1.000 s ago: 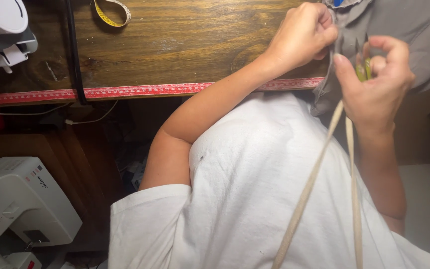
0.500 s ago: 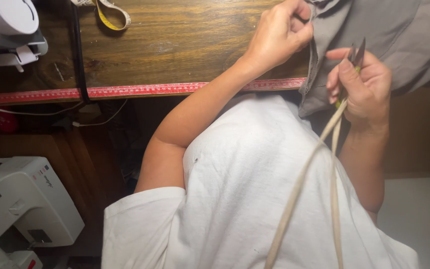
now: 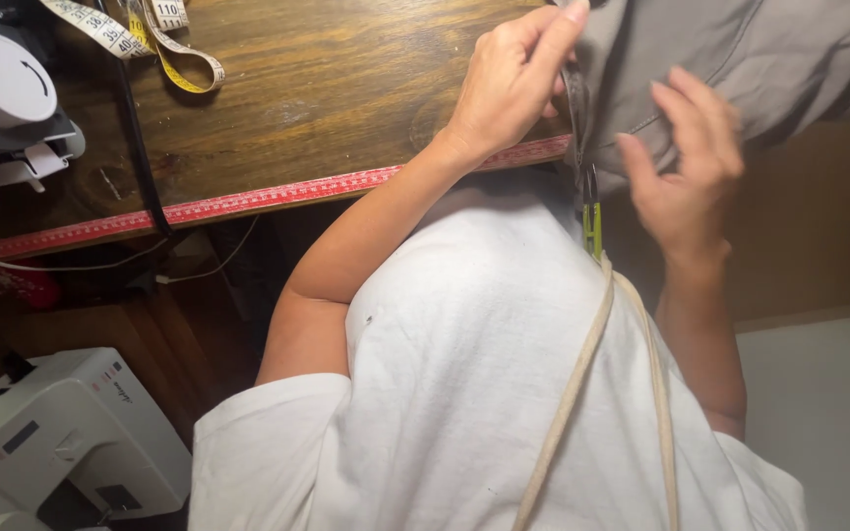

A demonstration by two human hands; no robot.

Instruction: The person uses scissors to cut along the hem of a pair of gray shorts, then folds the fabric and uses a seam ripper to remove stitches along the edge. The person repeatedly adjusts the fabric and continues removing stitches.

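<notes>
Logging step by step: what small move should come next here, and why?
Probably close the right hand on the grey fabric: it hovers open by it, while the left hand alone pinches the fabric's edge and the yellow-green snips dangle on their cord.

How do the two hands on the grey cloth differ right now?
The left hand pinches the edge of the grey cloth between fingertips; the right hand is spread open, fingers apart, gripping nothing. The left hand lies over the wooden table; the right hand is past its edge, beside the hanging yellow-green clip. Both are bare and at the cloth.
</notes>
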